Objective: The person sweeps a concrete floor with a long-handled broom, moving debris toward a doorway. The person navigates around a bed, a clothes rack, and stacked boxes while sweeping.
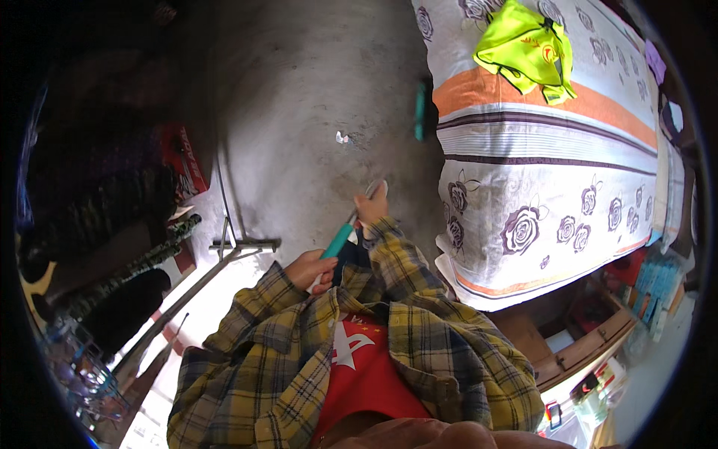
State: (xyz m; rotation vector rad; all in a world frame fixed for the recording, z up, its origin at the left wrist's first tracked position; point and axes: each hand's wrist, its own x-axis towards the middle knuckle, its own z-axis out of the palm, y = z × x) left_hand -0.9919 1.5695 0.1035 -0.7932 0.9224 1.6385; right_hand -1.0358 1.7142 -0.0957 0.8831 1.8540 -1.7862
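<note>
My left hand (313,271) is closed round the near end of a long handle with a teal sleeve (339,241), close in front of my chest. Farther along, my right hand (372,206) grips the same handle, where it is thin and pale. A whitish rounded part (380,185) shows just past the right fingers. What the handle ends in, I cannot make out. On the grey floor (299,90) ahead lies a small heap of pale litter (342,138). A narrow teal object (420,111) is beside the bed's edge; whether it joins the handle cannot be told.
A bed (538,187) with a rose-patterned sheet fills the right, a neon yellow vest (527,52) on it. At left stand a metal rack (238,245) on the floor, a red box (187,161) and dark clothes. A wooden cabinet (583,337) is at lower right.
</note>
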